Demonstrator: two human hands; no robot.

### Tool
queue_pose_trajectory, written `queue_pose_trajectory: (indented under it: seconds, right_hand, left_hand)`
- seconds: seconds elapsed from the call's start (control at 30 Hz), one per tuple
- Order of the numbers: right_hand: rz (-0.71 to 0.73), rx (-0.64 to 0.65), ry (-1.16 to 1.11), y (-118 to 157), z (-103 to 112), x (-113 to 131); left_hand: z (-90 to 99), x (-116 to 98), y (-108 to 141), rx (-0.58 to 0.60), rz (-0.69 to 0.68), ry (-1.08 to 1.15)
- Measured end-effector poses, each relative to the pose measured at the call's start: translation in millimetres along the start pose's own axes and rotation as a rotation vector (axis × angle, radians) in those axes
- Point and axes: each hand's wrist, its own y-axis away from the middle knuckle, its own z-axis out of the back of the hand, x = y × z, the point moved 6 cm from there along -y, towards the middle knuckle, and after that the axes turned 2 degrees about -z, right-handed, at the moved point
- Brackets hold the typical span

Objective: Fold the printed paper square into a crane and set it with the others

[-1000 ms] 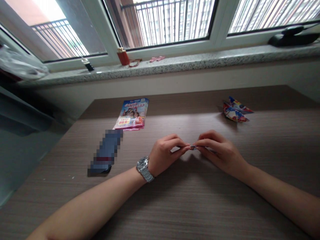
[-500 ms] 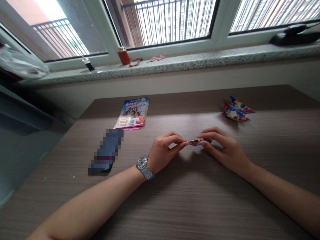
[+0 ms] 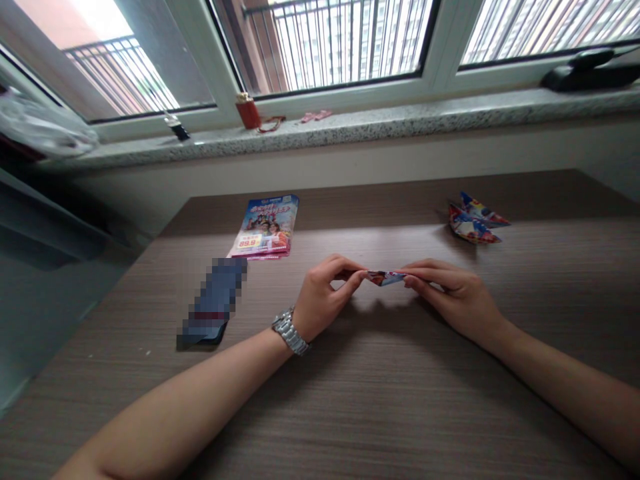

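A small piece of folded, colourfully printed paper point(image 3: 385, 277) is stretched between my two hands, a little above the table. My left hand point(image 3: 330, 293), with a metal watch point(image 3: 291, 330) on its wrist, pinches the left end between thumb and fingers. The right end is pinched by my right hand point(image 3: 453, 293). My fingertips cover both ends of the paper. Beyond my right hand, a folded paper shape point(image 3: 474, 220) with pointed tips rests on the table.
A stack of printed flyers point(image 3: 265, 227) lies at the back left of the wooden table point(image 3: 370, 393). Nearer me is a pixelated dark phone-like object point(image 3: 215, 300). On the stone windowsill point(image 3: 380, 123) are a red lighter-like item point(image 3: 247, 112) and a black device point(image 3: 590, 70).
My right hand has shifted its grip outward to the paper's right end, so more of the paper shows. My left hand has moved slightly up and left.
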Motion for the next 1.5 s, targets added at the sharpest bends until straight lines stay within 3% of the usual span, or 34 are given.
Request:
queue_pose_trajectory:
  seconds: [0.37,0.67,1.0,1.27,1.5]
  right_hand:
    - [-0.088,0.008,-0.047,-2,-2,-5]
    - [-0.216,-0.064,-0.121,4,-3,-15]
    - [-0.153,0.021,-0.023,5,-5,-10]
    - [-0.073,0.041,-0.006,5,-8,-3]
    - [-0.042,0.006,0.092,4,-6,-2]
  left_hand:
    - [-2.4,1,1,0.020,0.019,0.020]
    - [-1.4,4,2,-0.003,0.041,0.008]
    - [-6.4,-4,3,0.052,-0.019,0.150]
    - [-7.7,-5,4,0.105,-0.001,0.098]
    - [-11.0,-14,6,0.115,-0.105,0.000]
